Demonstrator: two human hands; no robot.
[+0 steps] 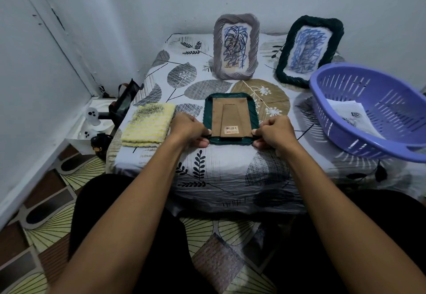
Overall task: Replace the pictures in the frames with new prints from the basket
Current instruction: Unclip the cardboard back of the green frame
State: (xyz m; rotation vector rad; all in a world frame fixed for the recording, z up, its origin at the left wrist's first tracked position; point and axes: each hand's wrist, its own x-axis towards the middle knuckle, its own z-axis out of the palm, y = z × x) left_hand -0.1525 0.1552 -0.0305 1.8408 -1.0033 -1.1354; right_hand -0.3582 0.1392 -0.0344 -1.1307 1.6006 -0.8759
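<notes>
Brown backing (231,118) sticker (232,129) reads, perhaps, 200.

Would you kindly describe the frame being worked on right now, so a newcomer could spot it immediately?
Start at the table with the leaf-patterned cloth and look to its near middle, between the yellow cloth and the purple basket. There lies the dark green frame, gripped by the left hand and right hand. Unlike the two frames standing against the wall, it lies face down, showing a brown cardboard backing with a barcode sticker.
</notes>
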